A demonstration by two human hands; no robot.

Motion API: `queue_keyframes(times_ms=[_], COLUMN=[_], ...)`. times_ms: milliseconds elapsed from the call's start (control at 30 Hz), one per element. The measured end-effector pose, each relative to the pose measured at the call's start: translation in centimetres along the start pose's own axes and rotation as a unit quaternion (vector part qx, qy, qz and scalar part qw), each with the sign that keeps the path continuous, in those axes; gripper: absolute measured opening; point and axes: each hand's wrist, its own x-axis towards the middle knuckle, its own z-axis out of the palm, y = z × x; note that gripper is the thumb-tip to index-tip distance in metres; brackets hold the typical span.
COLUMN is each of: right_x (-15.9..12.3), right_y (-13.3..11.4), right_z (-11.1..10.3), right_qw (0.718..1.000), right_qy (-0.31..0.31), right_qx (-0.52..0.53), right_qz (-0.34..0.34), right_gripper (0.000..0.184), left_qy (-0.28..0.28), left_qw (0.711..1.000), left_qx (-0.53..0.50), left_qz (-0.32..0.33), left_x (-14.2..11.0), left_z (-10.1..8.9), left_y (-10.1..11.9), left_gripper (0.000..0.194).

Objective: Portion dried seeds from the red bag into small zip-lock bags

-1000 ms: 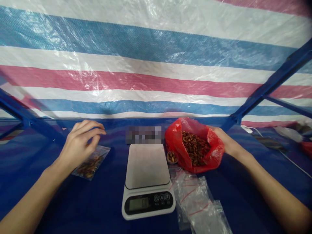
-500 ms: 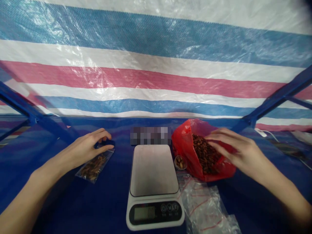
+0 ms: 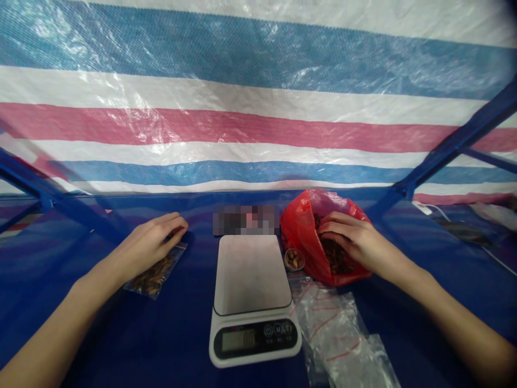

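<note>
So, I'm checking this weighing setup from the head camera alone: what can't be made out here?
All in the head view:
The scale's display: digits too blurred to read.
Behind the scale, a pixelated patch: hides whatever lies there.
Red plastic bag: the right hand covers part of the brown pieces inside.
Small zip bag: the left hand covers its top end.
Clear plastic bags: cut off by the bottom edge.

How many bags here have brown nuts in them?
2: a red plastic bag, with the right hand inside it, and a small clear zip bag by the left hand.
</note>
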Motion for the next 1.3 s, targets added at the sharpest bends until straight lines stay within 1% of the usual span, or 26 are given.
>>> queue_keyframes(times_ms=[133, 233, 400, 467, 567, 667, 733, 800, 900, 967, 1167, 1300], right_x=[0.2, 0.5, 1.1, 1.5, 2.5, 3.5, 3.8, 3.8, 3.2, 2.6, 1.3, 1.3], right_y=[-0.4, -0.8, -1.7, -2.6, -4.8, -7.3, -8.5, -9.0, -9.1, -8.9, -8.6, -8.7], right_z=[-0.1, -0.3, -1.6, -2.4, -3.0, -2.3, -1.2, 0.2, 1.8, 2.4, 2.9, 3.1], right_qw=[1.000, 0.999, 0.996, 0.992, 0.987, 0.987, 0.986, 0.984, 0.982, 0.983, 0.986, 0.987], right_qy=[0.014, 0.036, 0.090, 0.117, 0.146, 0.127, 0.102, 0.086, 0.077, 0.072, 0.047, 0.030], right_qx=[-0.005, -0.013, 0.018, 0.030, 0.056, 0.099, 0.130, 0.156, 0.171, 0.164, 0.139, 0.123], right_qz=[-0.002, -0.004, 0.007, 0.028, 0.047, 0.022, -0.001, -0.016, -0.021, -0.031, -0.080, -0.101], right_gripper=[0.025, 0.023, 0.018, 0.015, 0.011, 0.013, 0.014, 0.014, 0.015, 0.018, 0.026, 0.026], left_qy=[0.020, 0.038, 0.065, 0.077, 0.088, 0.085, 0.083, 0.080, 0.074, 0.072, 0.082, 0.070], left_qw=[1.000, 0.999, 0.996, 0.995, 0.995, 0.995, 0.996, 0.996, 0.997, 0.997, 0.996, 0.997], left_qx=[0.017, 0.035, 0.048, 0.049, 0.046, 0.036, 0.031, 0.029, 0.028, 0.027, 0.028, 0.014], left_qz=[0.013, 0.012, 0.028, 0.028, 0.025, 0.030, 0.034, 0.034, 0.027, 0.020, 0.009, -0.001], left_x=[0.1, 0.1, 0.0, 0.0, 0.0, 0.1, 0.1, 0.1, 0.0, -0.1, -0.3, -0.2], left_z=[0.1, 0.1, 0.1, 0.1, 0.1, 0.2, 0.2, 0.3, 0.2, 0.1, 0.0, -0.1], left_y=[0.5, 0.6, 0.5, 0.4, 0.2, 0.1, 0.1, 0.1, 0.1, 0.0, -0.4, -0.3], left_gripper=[0.037, 0.037, 0.036, 0.036, 0.035, 0.034, 0.033, 0.033, 0.033, 0.032, 0.033, 0.034])
